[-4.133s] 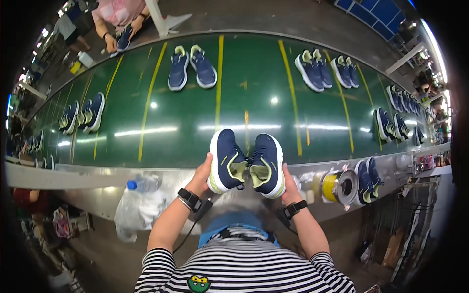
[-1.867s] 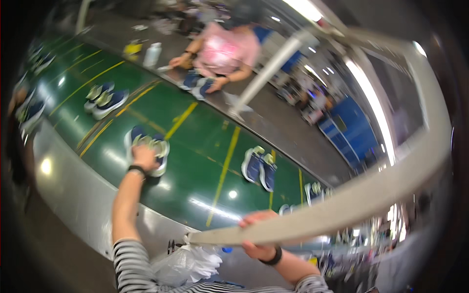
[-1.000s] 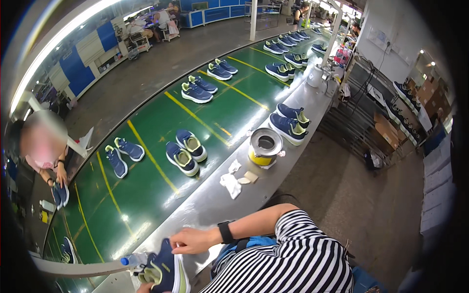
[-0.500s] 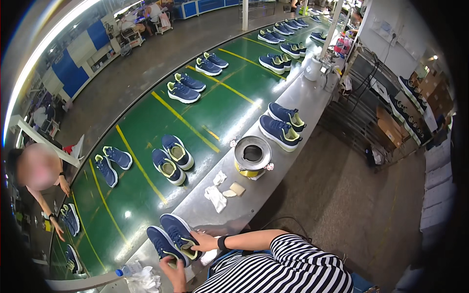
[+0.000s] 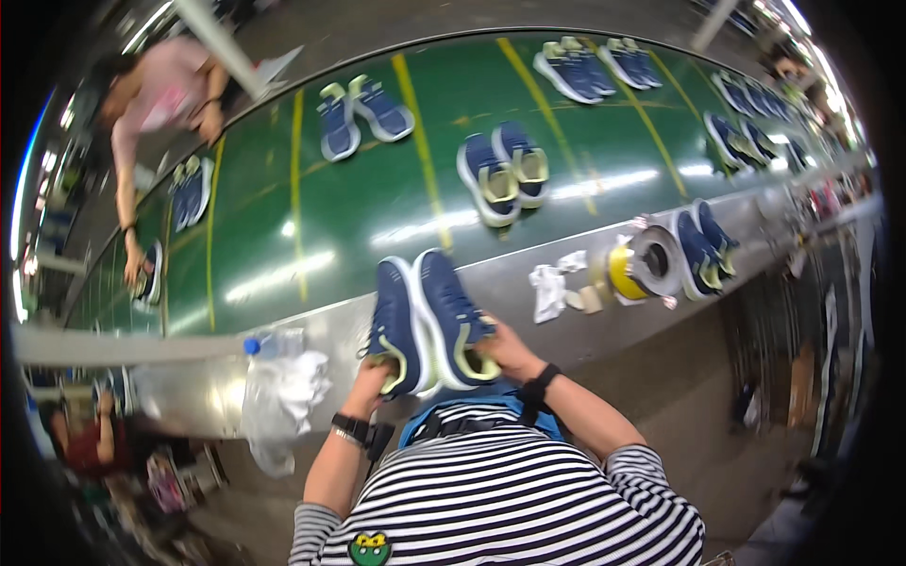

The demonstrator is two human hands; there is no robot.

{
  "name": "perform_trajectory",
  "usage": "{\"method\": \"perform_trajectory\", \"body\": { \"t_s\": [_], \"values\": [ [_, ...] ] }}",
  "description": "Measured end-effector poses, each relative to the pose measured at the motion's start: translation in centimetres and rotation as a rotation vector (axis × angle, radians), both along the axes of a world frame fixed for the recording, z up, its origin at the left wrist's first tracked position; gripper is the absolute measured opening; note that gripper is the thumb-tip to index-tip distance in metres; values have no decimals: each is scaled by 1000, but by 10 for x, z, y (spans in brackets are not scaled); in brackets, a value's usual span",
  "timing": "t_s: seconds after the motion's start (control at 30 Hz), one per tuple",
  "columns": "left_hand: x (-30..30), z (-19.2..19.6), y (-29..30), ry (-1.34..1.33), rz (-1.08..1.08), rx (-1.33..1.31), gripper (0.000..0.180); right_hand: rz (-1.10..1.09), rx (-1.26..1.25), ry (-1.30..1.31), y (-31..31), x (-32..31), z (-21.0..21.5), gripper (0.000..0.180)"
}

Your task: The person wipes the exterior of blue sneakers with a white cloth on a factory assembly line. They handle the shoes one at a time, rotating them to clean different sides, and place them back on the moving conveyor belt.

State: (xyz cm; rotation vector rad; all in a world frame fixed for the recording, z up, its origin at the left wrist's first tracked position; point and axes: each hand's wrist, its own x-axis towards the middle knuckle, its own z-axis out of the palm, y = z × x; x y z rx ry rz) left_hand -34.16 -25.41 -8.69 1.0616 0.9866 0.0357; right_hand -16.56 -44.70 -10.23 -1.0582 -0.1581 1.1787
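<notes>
I hold a pair of navy sneakers with yellow-green heels side by side over the grey ledge (image 5: 528, 283) in front of my striped shirt. My left hand (image 5: 370, 377) grips the heel of the left sneaker (image 5: 394, 321). The heel of the right sneaker (image 5: 451, 316) is gripped by my right hand (image 5: 505, 351). Both toes point away from me toward the green conveyor belt (image 5: 359, 217).
More navy pairs lie on the belt, the nearest pair (image 5: 502, 170) just ahead. On the ledge are a roll of tape (image 5: 642, 269), white scraps (image 5: 552, 288), another pair (image 5: 703, 247), a plastic bag (image 5: 281, 406) and a water bottle (image 5: 269, 344). A person in pink (image 5: 156, 104) works across the belt.
The view has swung back to face the belt. Half a second ago the pair lay low at my left; now both hands hold it centred before me.
</notes>
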Motion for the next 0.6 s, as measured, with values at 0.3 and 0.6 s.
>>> {"method": "perform_trajectory", "body": {
  "t_s": [0.3,0.6],
  "values": [
    [2,-5,0,-110,24,-216,33,0,-35,-260,-9,2,25,51],
    [8,5,-8,-52,74,-169,36,-11,-4,-60,-20,18,-19,37]
  ]
}}
